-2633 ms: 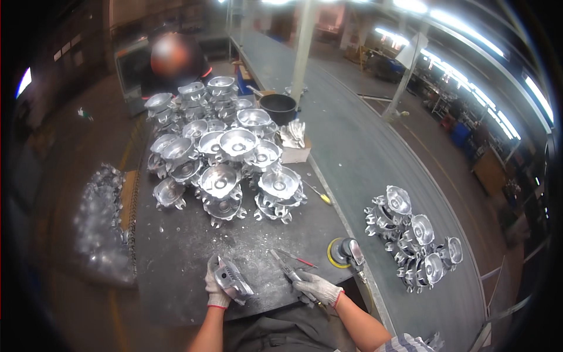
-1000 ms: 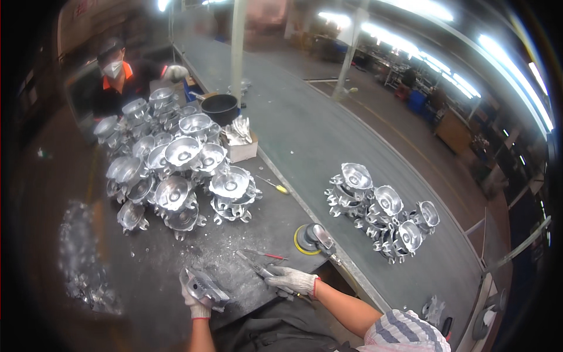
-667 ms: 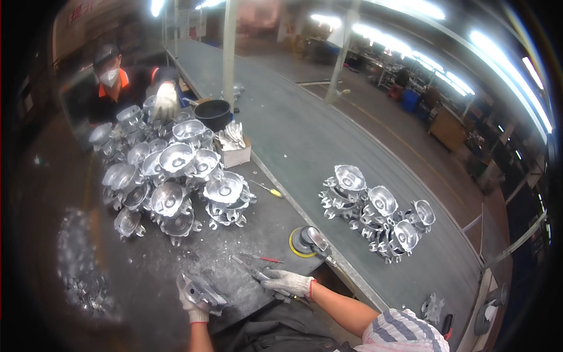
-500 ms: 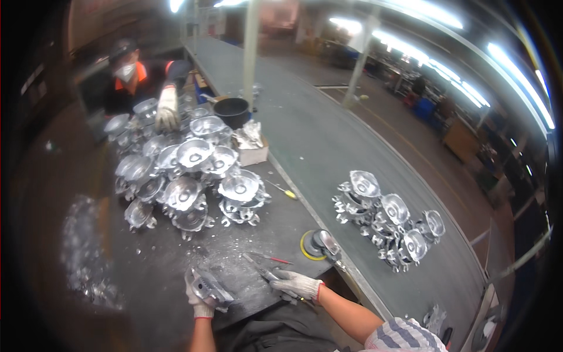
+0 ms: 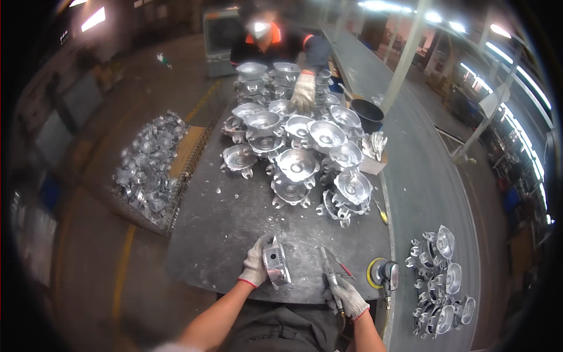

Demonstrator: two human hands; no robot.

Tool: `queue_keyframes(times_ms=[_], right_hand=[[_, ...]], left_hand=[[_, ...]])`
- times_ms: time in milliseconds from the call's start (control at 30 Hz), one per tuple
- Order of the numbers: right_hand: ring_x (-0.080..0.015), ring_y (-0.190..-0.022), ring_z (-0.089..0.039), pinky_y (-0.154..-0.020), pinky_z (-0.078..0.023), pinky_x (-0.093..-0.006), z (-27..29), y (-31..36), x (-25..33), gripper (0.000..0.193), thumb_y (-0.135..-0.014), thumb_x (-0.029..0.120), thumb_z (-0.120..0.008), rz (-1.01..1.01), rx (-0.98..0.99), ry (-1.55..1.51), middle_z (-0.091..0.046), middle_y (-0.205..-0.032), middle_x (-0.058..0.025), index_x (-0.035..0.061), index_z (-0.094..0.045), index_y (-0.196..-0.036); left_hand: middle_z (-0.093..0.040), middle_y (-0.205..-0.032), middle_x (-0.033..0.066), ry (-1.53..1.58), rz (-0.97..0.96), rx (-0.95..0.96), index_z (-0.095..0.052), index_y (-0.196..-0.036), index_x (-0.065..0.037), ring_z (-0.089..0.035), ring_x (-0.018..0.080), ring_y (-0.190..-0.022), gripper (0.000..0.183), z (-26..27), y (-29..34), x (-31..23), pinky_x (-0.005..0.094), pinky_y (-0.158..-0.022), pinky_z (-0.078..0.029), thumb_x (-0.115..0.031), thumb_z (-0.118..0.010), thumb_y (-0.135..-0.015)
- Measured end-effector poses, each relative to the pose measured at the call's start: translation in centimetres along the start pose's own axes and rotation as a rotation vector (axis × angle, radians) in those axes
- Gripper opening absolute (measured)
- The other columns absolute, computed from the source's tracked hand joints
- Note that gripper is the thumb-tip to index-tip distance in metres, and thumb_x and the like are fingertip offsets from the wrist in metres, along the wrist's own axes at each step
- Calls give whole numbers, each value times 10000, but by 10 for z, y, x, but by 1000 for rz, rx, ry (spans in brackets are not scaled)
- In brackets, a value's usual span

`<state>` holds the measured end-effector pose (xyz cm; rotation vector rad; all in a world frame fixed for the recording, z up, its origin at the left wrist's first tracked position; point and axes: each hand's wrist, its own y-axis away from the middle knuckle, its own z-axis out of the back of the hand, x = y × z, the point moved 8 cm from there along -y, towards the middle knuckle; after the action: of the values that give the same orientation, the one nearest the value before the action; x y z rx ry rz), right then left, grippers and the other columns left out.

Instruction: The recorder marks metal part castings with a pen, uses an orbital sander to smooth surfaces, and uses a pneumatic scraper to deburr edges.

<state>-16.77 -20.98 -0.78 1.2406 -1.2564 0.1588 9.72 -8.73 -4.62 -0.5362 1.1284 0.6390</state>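
Left grip — metal casting along its right.

You are holding a metal part in your left hand and a slim tool in your right hand, while a sander is lying on the surface.

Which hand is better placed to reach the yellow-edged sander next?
Probably the right hand: it is nearer the sander, though it holds a slim tool; the left hand, farther away, holds a metal part.
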Motion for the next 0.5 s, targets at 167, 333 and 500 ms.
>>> queue_keyframes(times_ms=[167,333,500], right_hand=[[-137,-540,-578,-432,-459,-263,12,-7,-13,459,-957,304,-626,3,34,14,-643,-807,-60,45,-532,-1325],[-134,-546,-581,-442,-461,-263,6,2,-4,452,-955,316,-628,-1,-14,-17,-639,-804,-57,45,-538,-1305],[-133,-550,-577,-440,-460,-261,3,4,-3,464,-949,334,-624,-6,0,34,-628,-810,-56,41,-530,-1297]], left_hand=[[-614,-1302,154,12,2,19,-441,-1429,-138,-617,350,-1179,1087,-2,0,-9,425,-1006,-528,-123,-943,-465],[-611,-1304,158,-37,-23,17,-442,-1428,-137,-612,348,-1189,1093,-2,0,-14,425,-1014,-524,-138,-950,-460],[-613,-1299,151,92,27,24,-453,-1429,-129,-617,333,-1186,1059,-5,0,-3,412,-1012,-523,-87,-940,-490]])
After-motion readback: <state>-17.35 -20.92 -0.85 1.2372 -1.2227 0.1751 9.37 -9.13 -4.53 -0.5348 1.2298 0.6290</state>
